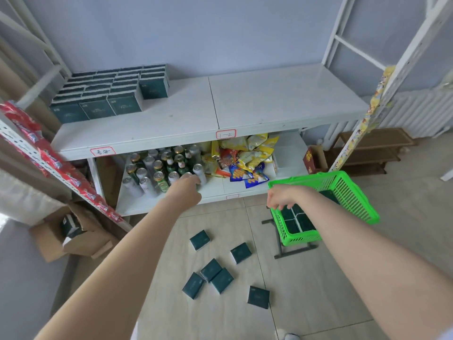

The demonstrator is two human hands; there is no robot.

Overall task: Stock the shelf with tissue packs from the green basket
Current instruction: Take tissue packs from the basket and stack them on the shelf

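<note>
The right hand (282,198) had its grip curled over the rim of the green basket (300,238), where tissue packs (300,222) lay; more stood on the shelf (269,104). The grip of the left hand (187,190) could not be seen. It seemed best to steady the basket, then lift one pack squarely.

The white upper shelf (269,104) carries dark green tissue packs (103,94) standing upright in tight rows at its left end, the rightmost row shorter than the others. The lower shelf (137,204) holds cans and bottles (157,173) clustered on its left and a heap of snack bags (245,155) just beside them to the right. On the tiled floor (318,290) six loose packs (221,280) lie scattered, three of them touching, with an open cardboard box (73,231) at the left and a dark metal stand (291,251) bearing the green basket (353,197) at the right.
</note>
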